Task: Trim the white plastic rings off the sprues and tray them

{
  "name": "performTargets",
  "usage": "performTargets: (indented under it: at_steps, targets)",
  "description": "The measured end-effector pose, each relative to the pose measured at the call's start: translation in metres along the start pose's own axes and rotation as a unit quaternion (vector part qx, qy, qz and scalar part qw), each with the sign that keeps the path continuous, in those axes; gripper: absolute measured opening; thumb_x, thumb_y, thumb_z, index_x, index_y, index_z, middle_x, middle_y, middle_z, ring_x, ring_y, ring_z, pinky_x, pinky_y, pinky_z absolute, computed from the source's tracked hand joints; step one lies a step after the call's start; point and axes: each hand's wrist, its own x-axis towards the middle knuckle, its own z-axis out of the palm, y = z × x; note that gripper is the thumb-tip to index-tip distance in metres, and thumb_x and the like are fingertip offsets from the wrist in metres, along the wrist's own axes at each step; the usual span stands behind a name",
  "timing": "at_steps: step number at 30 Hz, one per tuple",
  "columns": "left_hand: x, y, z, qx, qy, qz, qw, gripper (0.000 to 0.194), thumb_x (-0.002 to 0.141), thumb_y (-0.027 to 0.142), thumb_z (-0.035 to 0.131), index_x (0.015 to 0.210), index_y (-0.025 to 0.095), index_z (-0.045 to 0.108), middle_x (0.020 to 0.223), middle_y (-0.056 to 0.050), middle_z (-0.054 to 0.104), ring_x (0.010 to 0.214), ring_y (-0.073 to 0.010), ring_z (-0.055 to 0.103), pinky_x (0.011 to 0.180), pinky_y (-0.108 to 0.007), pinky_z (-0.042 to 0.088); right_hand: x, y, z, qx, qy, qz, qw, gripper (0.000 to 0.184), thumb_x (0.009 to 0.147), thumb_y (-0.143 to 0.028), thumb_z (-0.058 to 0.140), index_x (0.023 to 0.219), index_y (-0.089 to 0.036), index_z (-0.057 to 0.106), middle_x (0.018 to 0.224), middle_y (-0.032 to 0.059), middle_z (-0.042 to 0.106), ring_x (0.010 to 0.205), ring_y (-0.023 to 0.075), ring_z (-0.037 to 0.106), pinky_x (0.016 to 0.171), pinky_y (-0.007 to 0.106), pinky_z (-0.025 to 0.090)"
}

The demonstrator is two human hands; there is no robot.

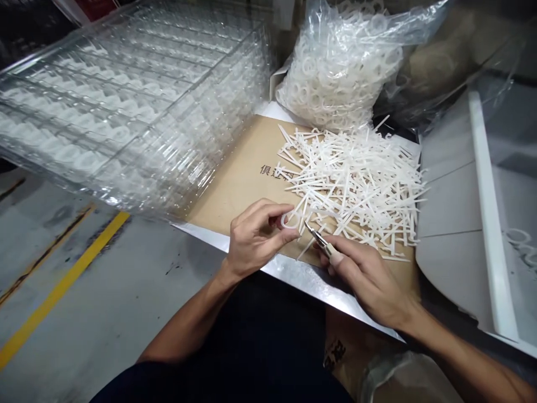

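Between the thumb and fingers of my left hand is a translucent white plastic ring, held above the front edge of the cardboard. My right hand is closed around a pair of small nippers with pale handles. Their metal tip points up and left, a short way to the right of the ring. Behind both hands, a heap of thin white plastic sprue pieces spreads over the brown cardboard sheet.
Clear plastic trays filled with white parts stand stacked at the left. A clear bag of white rings sits at the back. At the right, a white-edged bin holds some rings. Yellow-lined floor shows lower left.
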Motion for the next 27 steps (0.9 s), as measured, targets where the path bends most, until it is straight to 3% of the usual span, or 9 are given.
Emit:
performTargets:
  at_steps: [10, 27]
  targets:
    - [-0.0001, 0.0015, 0.0013, 0.005, -0.021, 0.019, 1.0, 0.036, 0.089, 0.033, 0.083, 0.12, 0.016, 0.075, 0.086, -0.004, 0.071, 0.074, -0.0124, 0.064, 0.066, -0.024, 0.053, -0.0002, 0.0025, 0.0, -0.001, 0.011, -0.018, 1.0, 0.033, 0.109, -0.037, 0.043, 0.121, -0.02, 0.069, 0.091, 0.0049, 0.071, 0.079, 0.0205, 0.065, 0.069, 0.031, 0.049]
    - [0.0, 0.0037, 0.0029, 0.016, -0.033, 0.03, 0.999, 0.037, 0.089, 0.033, 0.083, 0.119, 0.015, 0.074, 0.087, -0.004, 0.072, 0.074, -0.0126, 0.066, 0.065, -0.023, 0.055, 0.0002, -0.0005, 0.002, -0.019, 0.02, -0.017, 0.999, 0.029, 0.109, -0.036, 0.041, 0.101, -0.02, 0.064, 0.083, 0.0029, 0.066, 0.072, 0.0186, 0.06, 0.067, 0.031, 0.046]
